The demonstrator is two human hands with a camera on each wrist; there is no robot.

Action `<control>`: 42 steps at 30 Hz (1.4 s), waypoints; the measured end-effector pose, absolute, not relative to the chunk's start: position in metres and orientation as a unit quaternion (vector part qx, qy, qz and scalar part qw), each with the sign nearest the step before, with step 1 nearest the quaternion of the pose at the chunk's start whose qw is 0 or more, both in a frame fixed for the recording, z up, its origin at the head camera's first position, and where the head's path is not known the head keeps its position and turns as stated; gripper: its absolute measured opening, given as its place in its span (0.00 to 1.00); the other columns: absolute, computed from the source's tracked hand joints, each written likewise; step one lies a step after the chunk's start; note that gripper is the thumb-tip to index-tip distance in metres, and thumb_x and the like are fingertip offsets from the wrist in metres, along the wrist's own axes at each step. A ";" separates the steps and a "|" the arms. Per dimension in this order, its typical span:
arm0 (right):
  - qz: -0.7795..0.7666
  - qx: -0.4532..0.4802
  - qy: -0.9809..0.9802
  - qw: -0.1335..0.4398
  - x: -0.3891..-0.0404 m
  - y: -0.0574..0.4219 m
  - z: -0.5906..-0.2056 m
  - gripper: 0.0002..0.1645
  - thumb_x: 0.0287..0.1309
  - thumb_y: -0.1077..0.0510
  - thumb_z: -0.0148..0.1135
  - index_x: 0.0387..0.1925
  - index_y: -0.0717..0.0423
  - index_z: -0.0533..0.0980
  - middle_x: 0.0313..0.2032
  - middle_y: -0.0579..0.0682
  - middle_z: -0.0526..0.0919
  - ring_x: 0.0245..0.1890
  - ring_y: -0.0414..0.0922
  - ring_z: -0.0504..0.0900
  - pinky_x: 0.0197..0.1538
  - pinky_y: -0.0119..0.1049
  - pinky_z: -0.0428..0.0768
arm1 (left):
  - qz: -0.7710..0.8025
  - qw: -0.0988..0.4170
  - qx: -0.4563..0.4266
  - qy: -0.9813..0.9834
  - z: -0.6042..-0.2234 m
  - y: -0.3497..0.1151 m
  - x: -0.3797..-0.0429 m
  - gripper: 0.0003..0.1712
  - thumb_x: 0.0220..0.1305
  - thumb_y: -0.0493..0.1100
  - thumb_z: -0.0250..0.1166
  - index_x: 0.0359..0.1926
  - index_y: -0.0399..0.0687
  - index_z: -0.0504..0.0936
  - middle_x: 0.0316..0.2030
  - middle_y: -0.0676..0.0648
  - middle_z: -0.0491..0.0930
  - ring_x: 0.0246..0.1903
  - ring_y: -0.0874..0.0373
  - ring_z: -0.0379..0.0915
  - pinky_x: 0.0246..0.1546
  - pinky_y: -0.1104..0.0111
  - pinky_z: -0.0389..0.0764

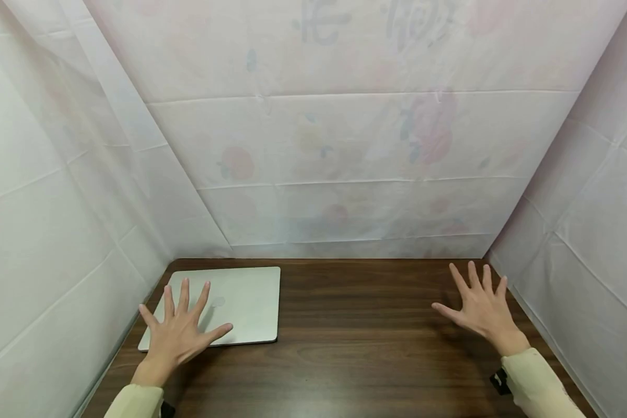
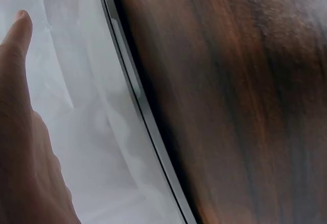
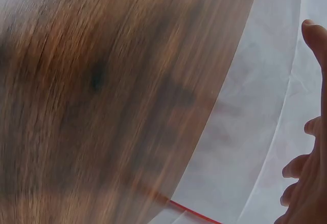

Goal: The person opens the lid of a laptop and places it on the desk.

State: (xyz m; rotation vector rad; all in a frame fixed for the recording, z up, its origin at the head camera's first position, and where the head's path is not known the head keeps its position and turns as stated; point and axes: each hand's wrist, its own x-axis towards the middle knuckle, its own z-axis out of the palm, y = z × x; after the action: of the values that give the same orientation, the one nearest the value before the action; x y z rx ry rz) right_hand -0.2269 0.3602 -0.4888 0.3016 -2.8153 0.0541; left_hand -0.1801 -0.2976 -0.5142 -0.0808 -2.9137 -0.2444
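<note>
A closed silver laptop [image 1: 248, 302] lies flat at the left back of the brown wooden table, a faint logo on its lid. Over its near left part my left hand [image 1: 176, 337] is spread wide, fingers straight and apart, holding nothing. In the left wrist view the laptop's front edge [image 2: 153, 127] runs diagonally beside the thumb [image 2: 18, 35]. My right hand [image 1: 483, 307] is likewise spread above the table's right side, with nothing in it. The right wrist view catches its thumb and fingertips [image 3: 294, 166] at the right edge.
The wooden table [image 1: 355, 337] has a dark striped grain. White cloth with faded fruit prints [image 1: 345, 139] hangs behind it, and more cloth [image 1: 601, 232] closes off both sides. Each forearm wears a pale sleeve [image 1: 535, 377], with a black strap at the right wrist.
</note>
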 end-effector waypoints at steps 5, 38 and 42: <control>0.035 0.103 -0.985 0.135 -0.226 0.351 -0.487 0.67 0.56 0.19 0.59 0.84 0.46 0.45 0.78 0.75 0.47 0.73 0.83 0.46 0.64 0.86 0.40 | -0.085 0.099 -0.023 -0.991 -0.517 -0.302 -0.177 0.63 0.57 0.84 0.55 0.84 0.70 0.38 0.82 0.34 0.32 0.78 0.26 0.20 0.56 0.22 0.09; 0.110 0.165 -0.976 0.094 -0.228 0.227 -0.516 0.66 0.55 0.18 0.59 0.84 0.41 0.46 0.81 0.66 0.41 0.78 0.75 0.37 0.70 0.81 0.40 | -0.071 0.077 -0.015 -0.994 -0.542 -0.365 -0.164 0.67 0.54 0.84 0.60 0.83 0.71 0.34 0.80 0.28 0.36 0.75 0.17 0.27 0.53 0.17 0.15; 0.123 0.168 -0.973 0.094 -0.231 0.210 -0.520 0.66 0.55 0.17 0.58 0.84 0.40 0.45 0.81 0.65 0.40 0.79 0.74 0.36 0.71 0.80 0.40 | -0.068 0.079 -0.018 -0.994 -0.543 -0.370 -0.166 0.68 0.53 0.84 0.60 0.84 0.69 0.35 0.80 0.27 0.37 0.75 0.18 0.26 0.53 0.18 0.13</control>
State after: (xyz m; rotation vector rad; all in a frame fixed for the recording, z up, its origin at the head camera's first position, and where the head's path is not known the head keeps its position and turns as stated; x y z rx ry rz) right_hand -0.2306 0.2096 -0.5199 0.4997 -2.8877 0.3663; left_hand -0.1656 -0.3700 -0.5432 -0.0536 -2.9757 -0.2037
